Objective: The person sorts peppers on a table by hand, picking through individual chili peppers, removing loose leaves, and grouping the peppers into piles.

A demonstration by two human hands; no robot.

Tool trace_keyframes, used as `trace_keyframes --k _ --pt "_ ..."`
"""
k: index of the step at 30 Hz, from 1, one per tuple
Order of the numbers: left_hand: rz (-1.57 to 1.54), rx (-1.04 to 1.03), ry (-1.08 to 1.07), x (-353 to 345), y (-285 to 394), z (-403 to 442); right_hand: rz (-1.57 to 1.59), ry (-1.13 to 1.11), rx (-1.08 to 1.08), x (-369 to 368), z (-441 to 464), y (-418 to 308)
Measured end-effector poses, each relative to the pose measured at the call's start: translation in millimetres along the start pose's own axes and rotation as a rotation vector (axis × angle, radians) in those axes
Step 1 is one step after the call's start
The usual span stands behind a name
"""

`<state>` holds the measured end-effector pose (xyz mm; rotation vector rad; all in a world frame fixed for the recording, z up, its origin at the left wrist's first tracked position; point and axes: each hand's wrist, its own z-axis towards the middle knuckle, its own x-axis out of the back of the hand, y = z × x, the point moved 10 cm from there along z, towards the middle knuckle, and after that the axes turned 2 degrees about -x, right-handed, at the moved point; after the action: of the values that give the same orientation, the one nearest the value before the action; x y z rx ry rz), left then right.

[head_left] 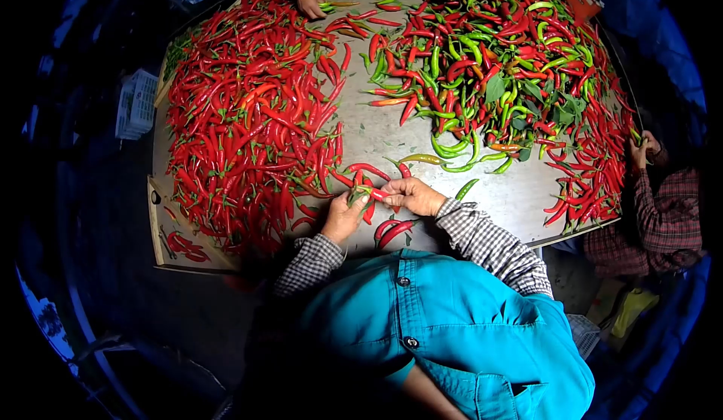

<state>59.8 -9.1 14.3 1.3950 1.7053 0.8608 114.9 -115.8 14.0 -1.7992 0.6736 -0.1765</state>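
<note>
My left hand (345,219) and my right hand (414,196) meet near the front edge of the table. Between them is a red chili pepper (376,193). The left fingers close around its green stem end, and the right fingers pinch its red body. Part of the pepper is hidden by the fingers. Just below my hands lie loose red chili peppers (395,232). Slightly above are a yellowish-green chili pepper (424,159) and more red ones. A single green chili pepper (467,189) rests to the right of my right hand.
A large heap of red peppers (248,111) covers the table's left side; a mixed red and green heap (489,59) with leaves covers the right. Other people's hands (307,0) work at the far edge and right edge (644,147). A white crate (137,104) stands left.
</note>
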Motion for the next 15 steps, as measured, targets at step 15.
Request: trace_keyframes --k 15 --pt "-0.156 -0.067 0.108 -7 41 -4 0.742 -0.125 -0.234 -16 -35 -5"
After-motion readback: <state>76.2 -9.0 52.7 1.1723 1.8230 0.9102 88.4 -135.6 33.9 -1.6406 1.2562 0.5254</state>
